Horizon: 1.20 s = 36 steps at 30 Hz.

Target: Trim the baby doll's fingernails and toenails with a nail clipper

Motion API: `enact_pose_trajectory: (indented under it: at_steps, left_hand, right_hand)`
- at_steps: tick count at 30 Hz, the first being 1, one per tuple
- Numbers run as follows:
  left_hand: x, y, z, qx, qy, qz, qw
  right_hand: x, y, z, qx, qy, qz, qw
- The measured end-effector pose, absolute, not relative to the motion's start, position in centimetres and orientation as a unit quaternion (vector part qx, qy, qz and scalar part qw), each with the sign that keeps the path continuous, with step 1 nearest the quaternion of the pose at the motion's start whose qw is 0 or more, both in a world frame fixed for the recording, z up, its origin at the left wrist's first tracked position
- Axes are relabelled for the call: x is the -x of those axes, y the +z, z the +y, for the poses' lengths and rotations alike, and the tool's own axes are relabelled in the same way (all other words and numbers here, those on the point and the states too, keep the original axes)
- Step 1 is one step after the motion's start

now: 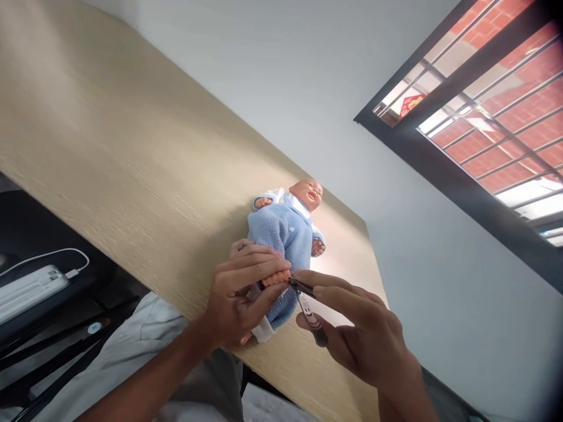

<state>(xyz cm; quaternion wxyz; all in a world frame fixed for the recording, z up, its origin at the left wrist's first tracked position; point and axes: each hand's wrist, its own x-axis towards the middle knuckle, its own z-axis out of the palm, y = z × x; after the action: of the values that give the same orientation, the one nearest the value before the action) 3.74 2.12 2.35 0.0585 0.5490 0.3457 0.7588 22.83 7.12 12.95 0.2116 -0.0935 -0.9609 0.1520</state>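
A baby doll (281,225) in a fuzzy blue and white outfit lies on its back on the wooden table (145,152), its head toward the wall. My left hand (246,281) grips one of the doll's feet (276,278), whose toes show between my thumb and fingers. In my right hand (356,319) is a nail clipper (310,316) with a printed face on its lever, held between thumb and fingers. The clipper's jaws touch or nearly touch the toe at the foot's right end. The doll's other foot is partly hidden below my left hand.
A pale wall (281,82) runs along the table's far edge, with a dark-framed barred window (461,117) at upper right. Left of my lap, a white power bank (33,293) with a cable rests on a black surface below the table edge.
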Motion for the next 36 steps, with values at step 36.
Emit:
enact_pose_trajectory:
  at_steps: [36]
  left_hand:
    - [-3.9,2.1,1.9,-0.557,0.750,0.351,0.058]
  right_hand:
    - [-20.7,14.3,5.6,0.129,0.060,-0.955,0.261]
